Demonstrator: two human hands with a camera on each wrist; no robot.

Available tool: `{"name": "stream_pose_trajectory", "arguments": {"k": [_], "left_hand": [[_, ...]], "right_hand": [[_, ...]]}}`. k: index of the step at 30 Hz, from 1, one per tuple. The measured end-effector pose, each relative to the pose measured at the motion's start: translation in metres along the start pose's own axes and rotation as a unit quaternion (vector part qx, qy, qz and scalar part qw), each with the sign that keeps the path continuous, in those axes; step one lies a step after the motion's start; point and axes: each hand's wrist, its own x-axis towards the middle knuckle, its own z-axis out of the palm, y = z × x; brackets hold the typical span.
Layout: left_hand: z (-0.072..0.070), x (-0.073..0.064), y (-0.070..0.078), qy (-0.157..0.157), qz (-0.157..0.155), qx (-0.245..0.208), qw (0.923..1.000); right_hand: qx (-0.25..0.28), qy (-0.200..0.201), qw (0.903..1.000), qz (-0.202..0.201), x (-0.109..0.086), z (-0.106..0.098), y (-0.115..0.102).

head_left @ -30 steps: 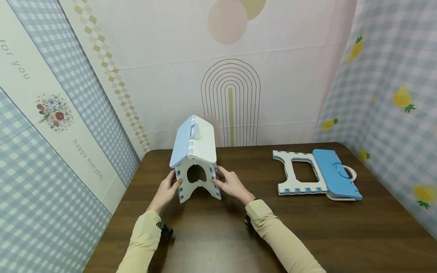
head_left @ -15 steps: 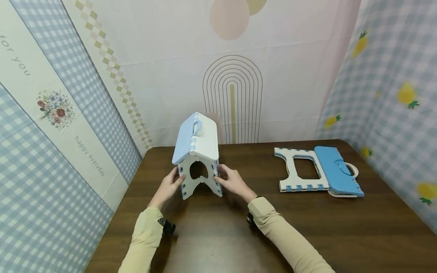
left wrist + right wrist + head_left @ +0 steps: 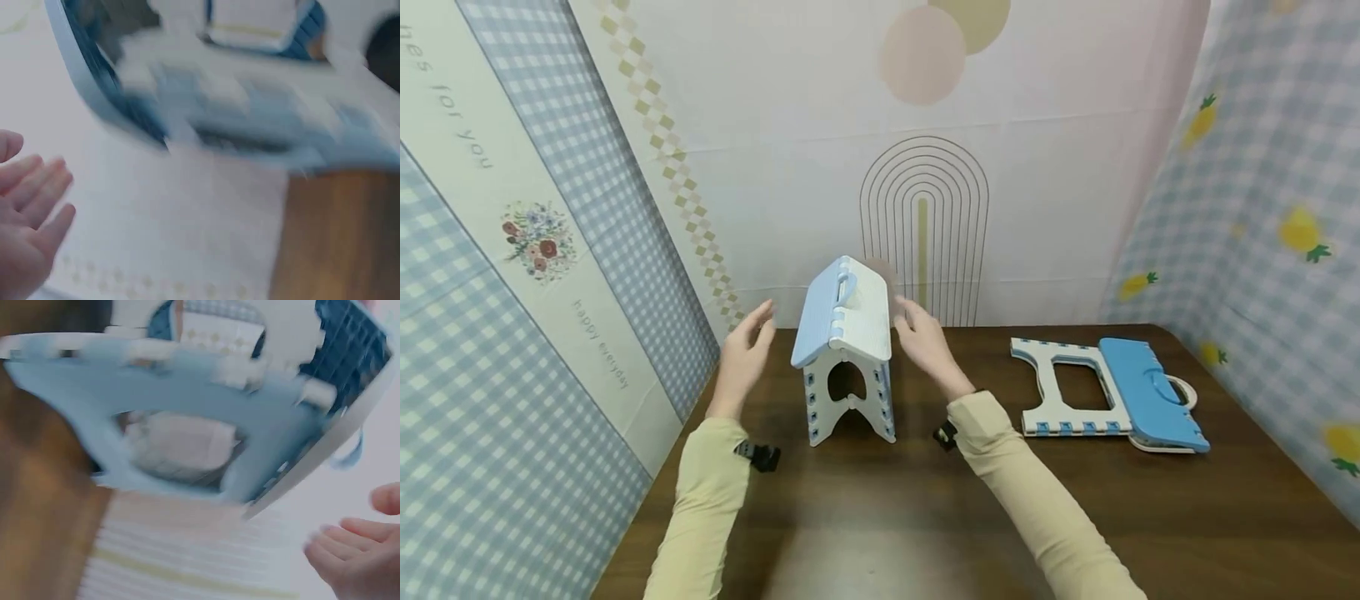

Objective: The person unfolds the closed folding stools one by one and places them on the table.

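We see the standing stool (image 3: 842,337) upright on the table (image 3: 1120,517), left of the middle and toward the back edge. Its seat (image 3: 868,310) is peaked like a roof, one half pale blue, the other white, with a blue handle (image 3: 846,289) at the ridge. Below, a white end panel (image 3: 829,421) faces the near edge, with a rounded opening in it and an arch at its foot.

Neither hand grips anything. We have the left hand (image 3: 743,358) raised beside the stool's blue half, toward the table's back left corner; its fingers are extended, the thumb apart from them, and a gap lies between it and the stool. We have the right hand (image 3: 925,343) just beside the white half, fingers loosely extended, holding nothing. Both wrist views show the hands apart from the stool, though the stool is blurred there.

Near the back right corner we see the folded stool (image 3: 1138,387) lying flat, its blue part toward the right edge and its white frame toward the left. A pale printed cloth (image 3: 1037,208) hangs behind the back edge.
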Motion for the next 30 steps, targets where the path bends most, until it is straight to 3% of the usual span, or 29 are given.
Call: {"name": "stream_pose_trajectory", "arguments": {"k": [2,5,8,11,17,30], "left_hand": [[0.011,0.012,0.016,-0.035,-0.013,0.000,0.9993],[0.031,0.025,0.027,-0.077,-0.035,0.005,0.9964],[0.049,0.031,0.026,-0.100,-0.056,0.015,0.9933],[0.061,0.028,0.022,-0.102,-0.067,0.028,0.9922],[0.069,0.025,0.023,-0.093,-0.040,0.042,0.9940],[0.070,0.026,0.022,-0.082,-0.023,0.079,0.9932]], "right_hand": [[-0.010,0.002,0.9992,-0.039,0.011,0.009,-0.017],[-0.037,-0.028,0.9940,-0.099,0.024,0.027,-0.033],[-0.053,-0.050,0.9890,-0.128,0.028,0.042,-0.038],[-0.054,-0.038,0.9899,-0.125,0.027,0.050,-0.036],[-0.055,0.018,0.9914,-0.118,0.023,0.051,-0.030],[-0.111,0.030,0.9865,-0.117,0.017,0.048,-0.031]]}}
